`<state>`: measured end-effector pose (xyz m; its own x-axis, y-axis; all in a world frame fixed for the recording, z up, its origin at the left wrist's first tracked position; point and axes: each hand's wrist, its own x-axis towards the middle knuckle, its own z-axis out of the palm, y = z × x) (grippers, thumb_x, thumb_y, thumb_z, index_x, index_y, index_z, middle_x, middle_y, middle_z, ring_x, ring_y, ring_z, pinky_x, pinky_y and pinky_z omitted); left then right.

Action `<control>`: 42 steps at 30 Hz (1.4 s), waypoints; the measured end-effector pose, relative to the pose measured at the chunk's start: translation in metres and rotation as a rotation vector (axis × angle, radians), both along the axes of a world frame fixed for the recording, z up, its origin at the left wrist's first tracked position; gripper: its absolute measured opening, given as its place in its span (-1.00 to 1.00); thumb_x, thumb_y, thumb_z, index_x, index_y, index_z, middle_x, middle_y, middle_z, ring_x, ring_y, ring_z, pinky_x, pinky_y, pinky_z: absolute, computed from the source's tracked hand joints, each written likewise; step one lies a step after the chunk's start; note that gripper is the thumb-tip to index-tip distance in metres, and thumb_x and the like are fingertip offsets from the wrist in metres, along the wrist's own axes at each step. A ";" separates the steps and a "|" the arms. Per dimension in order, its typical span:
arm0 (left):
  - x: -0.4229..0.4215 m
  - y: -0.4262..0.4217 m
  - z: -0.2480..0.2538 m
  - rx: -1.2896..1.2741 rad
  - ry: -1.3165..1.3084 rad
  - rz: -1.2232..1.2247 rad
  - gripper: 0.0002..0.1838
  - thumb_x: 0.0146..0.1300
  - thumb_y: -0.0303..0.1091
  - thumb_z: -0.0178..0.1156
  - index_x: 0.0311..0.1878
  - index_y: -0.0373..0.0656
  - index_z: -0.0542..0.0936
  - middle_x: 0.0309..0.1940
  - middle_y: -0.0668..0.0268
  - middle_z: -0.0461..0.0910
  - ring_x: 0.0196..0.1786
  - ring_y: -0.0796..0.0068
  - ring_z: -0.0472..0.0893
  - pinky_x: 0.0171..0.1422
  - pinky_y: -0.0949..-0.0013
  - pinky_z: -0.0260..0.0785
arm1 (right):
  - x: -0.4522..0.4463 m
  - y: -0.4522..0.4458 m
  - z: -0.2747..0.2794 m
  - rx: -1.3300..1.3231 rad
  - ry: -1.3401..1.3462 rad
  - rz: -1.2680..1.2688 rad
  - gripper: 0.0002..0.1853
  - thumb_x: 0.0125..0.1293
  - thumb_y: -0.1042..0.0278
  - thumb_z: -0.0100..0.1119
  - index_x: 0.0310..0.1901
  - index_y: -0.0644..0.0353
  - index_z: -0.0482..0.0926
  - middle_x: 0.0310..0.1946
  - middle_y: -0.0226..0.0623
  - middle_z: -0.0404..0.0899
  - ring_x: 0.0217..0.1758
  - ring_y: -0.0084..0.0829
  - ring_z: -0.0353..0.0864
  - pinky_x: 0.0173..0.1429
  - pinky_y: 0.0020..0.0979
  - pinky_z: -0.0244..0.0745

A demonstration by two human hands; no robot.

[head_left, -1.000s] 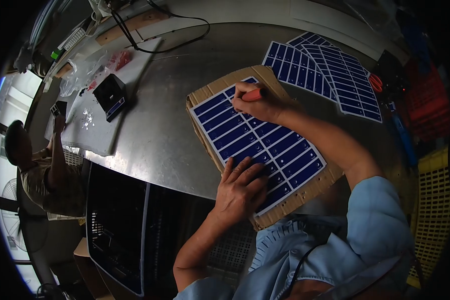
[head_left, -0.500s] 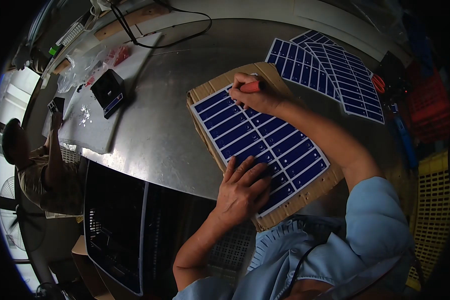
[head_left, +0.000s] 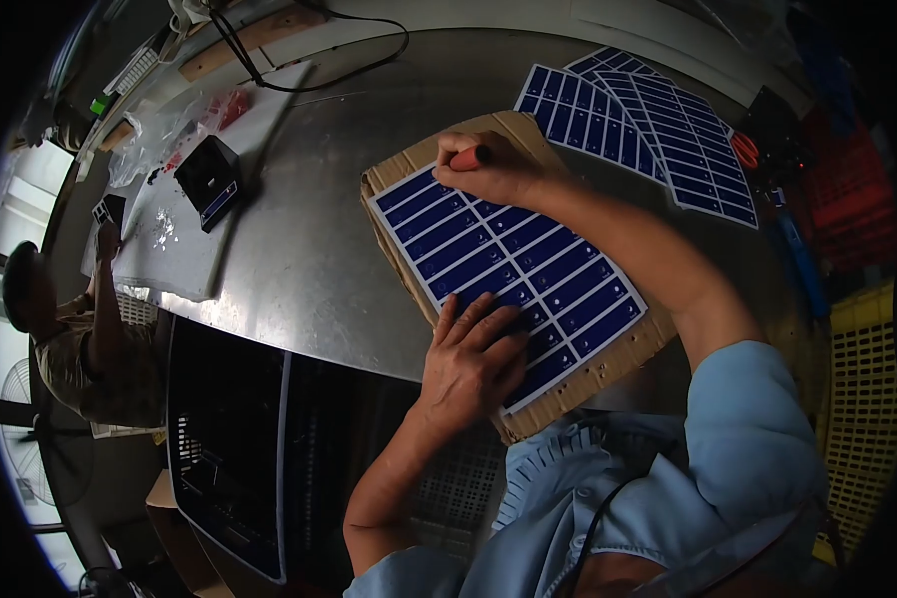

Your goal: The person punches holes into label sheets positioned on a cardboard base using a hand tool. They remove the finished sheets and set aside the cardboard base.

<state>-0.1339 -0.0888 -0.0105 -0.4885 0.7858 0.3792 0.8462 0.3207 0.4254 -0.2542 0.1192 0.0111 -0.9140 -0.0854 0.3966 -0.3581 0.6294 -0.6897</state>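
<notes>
A sheet of dark blue labels [head_left: 488, 261] with white borders lies on a piece of brown cardboard [head_left: 608, 371] at the table's near edge. My left hand [head_left: 471, 361] rests flat on the lower left part of the sheet, fingers spread. At the sheet's far end, my right hand [head_left: 493, 169] is closed around a red-handled tool [head_left: 470, 157]. Its working tip is hidden by my fingers, so I cannot tell its exact kind. Small pale dots show on several of the labels.
More blue label sheets [head_left: 658, 130] overlap at the back right, beside orange-handled scissors [head_left: 745, 149]. A black box-shaped part [head_left: 207, 182] stands on a white board [head_left: 174, 244] at left. Another person [head_left: 90, 339] works there. A yellow crate [head_left: 860, 399] is at right.
My right hand has shifted a little left along the sheet's far end with the red-handled tool. My left hand stays on the sheet. The whole view has shifted slightly.
</notes>
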 end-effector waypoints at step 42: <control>0.083 -0.003 -0.038 0.282 0.258 0.322 -0.65 -0.18 -0.36 0.44 -0.23 -0.11 0.66 -0.13 0.19 0.59 -0.03 0.07 0.58 0.07 0.08 0.47 | 0.207 0.005 -0.002 0.073 -0.062 0.415 -0.88 0.13 0.44 0.21 -0.37 0.23 0.47 -0.49 -0.25 0.60 -0.46 -0.37 0.64 -0.37 -0.44 0.50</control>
